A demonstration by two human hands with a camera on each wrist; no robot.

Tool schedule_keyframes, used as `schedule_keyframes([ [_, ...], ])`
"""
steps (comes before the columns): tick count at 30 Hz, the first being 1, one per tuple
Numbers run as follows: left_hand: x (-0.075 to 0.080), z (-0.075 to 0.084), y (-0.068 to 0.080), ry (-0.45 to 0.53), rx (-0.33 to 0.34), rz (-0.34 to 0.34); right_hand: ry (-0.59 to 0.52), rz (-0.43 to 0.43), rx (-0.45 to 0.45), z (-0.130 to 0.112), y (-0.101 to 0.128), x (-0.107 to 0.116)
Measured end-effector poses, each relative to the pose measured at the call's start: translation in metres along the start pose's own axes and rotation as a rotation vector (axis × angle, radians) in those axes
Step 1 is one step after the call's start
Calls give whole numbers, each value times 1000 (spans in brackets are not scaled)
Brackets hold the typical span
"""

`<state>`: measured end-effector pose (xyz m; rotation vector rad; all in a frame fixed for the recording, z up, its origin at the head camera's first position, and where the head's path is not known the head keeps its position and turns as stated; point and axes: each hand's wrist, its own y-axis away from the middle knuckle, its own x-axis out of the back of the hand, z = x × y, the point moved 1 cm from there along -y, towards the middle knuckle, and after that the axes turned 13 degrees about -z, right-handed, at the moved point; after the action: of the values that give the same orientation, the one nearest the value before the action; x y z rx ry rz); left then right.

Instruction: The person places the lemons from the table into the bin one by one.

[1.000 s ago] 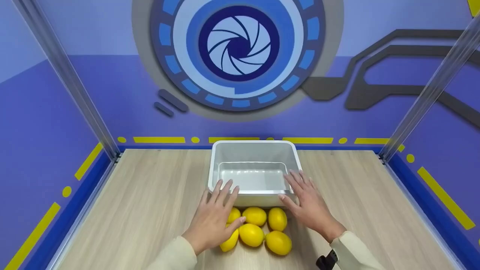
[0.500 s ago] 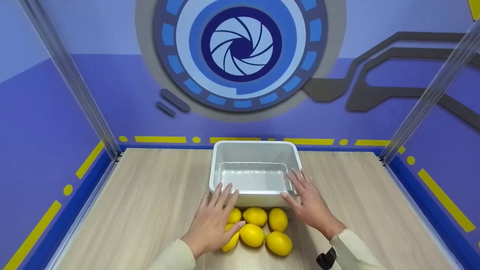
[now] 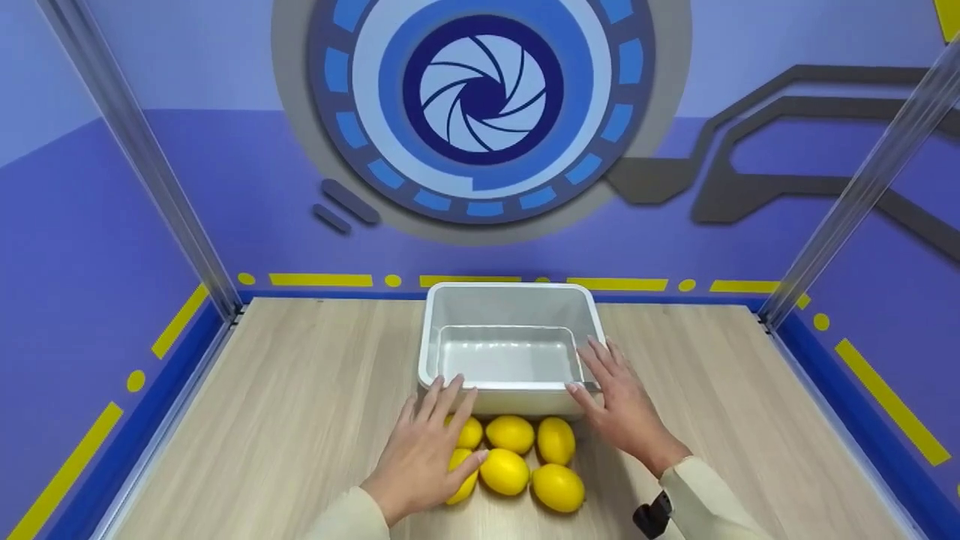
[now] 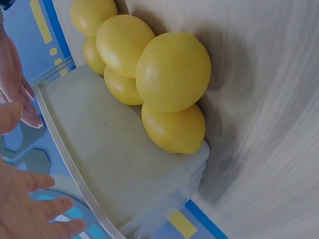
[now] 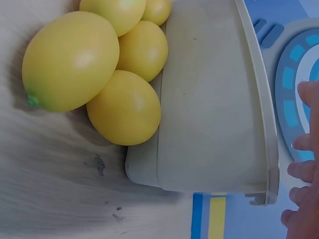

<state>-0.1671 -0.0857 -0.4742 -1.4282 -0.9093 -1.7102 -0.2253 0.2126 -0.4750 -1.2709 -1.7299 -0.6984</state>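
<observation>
- One tabletop [image 3: 300, 390] of pale wood lies under both hands.
- One white bin [image 3: 512, 300] sits just beyond the fingertips.
- Two hands: the left hand [image 3: 424, 457], fingers spread flat, covers part of the lemons [image 3: 510, 433]; the right hand [image 3: 619, 409], relaxed and grasping nothing, rests fingertips on the bin's near corner.
- Six lemons cluster between the wrists; the leftmost are half hidden.

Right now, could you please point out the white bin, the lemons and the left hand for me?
white bin [image 3: 512, 301]: head view, on its far inner wall.
lemons [image 3: 510, 433]: head view, on the middle lemon by the bin.
left hand [image 3: 420, 457]: head view, on its back.
</observation>
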Motion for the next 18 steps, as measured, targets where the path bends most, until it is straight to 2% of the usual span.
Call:
schedule_keyframes([
  [18,-7,0,4,24,-3,-10,45,44,3,10,-8,2],
])
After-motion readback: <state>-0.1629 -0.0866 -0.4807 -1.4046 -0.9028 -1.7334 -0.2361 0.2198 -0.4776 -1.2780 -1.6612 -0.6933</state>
